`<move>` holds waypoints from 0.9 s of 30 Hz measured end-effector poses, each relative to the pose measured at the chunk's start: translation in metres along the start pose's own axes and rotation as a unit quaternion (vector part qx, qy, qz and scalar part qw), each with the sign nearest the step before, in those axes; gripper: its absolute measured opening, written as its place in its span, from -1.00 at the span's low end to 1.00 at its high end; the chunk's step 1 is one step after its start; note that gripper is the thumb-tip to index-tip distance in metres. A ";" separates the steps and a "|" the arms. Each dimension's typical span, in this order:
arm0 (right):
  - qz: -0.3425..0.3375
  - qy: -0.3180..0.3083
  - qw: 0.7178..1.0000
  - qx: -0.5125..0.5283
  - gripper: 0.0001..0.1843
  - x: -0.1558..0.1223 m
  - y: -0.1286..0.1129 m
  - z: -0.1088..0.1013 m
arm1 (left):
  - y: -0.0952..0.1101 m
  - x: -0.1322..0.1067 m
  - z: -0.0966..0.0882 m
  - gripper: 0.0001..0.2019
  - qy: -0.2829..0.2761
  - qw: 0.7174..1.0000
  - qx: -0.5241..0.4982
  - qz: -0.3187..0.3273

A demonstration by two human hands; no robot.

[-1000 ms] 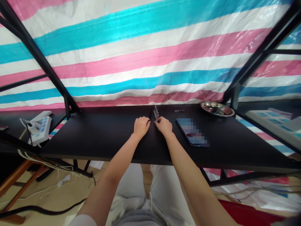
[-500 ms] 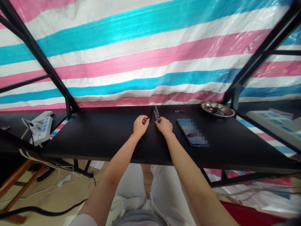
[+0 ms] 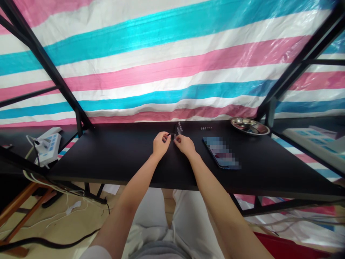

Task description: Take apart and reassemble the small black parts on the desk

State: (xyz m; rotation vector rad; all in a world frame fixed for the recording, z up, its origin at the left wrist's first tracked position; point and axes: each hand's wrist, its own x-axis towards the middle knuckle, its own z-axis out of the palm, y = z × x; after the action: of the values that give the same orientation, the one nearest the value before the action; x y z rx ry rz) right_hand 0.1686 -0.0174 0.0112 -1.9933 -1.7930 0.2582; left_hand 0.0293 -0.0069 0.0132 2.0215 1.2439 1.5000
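My left hand (image 3: pixel 161 142) is closed in a pinch on a small dark piece (image 3: pixel 169 134), too small to name. Close beside it, my right hand (image 3: pixel 185 144) pinches a small clear piece (image 3: pixel 174 136), whose kind I cannot make out. The two pieces are nearly tip to tip, and I cannot tell whether they touch. Just beyond my right fingers runs a row of small clear pieces (image 3: pixel 179 126) on the black table (image 3: pixel 121 151). A line of small dark pieces lies to the left of that row, partly hidden by my fingers.
A phone (image 3: pixel 221 153) with a blurred screen lies right of my right arm. Behind it is a short row of tiny shiny pieces (image 3: pixel 206 128). A round metal plate (image 3: pixel 262 128) sits at the back right. A white power strip (image 3: pixel 51 149) is on the neighbouring left table.
My right hand has moved slightly left, away from the row of clear pieces and towards my left hand, carrying a small clear piece. My left hand has stayed almost still.
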 end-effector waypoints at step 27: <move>-0.059 0.017 0.997 0.041 -0.86 -0.004 -0.008 -0.002 | -0.001 -0.002 0.000 -0.81 -0.049 0.998 0.013 0.031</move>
State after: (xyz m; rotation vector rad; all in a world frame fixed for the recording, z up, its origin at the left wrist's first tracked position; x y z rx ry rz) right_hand 0.1619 -0.0213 0.0159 -1.8176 -1.8405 0.2562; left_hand 0.0284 -0.0073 0.0113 2.1409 1.1782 1.3989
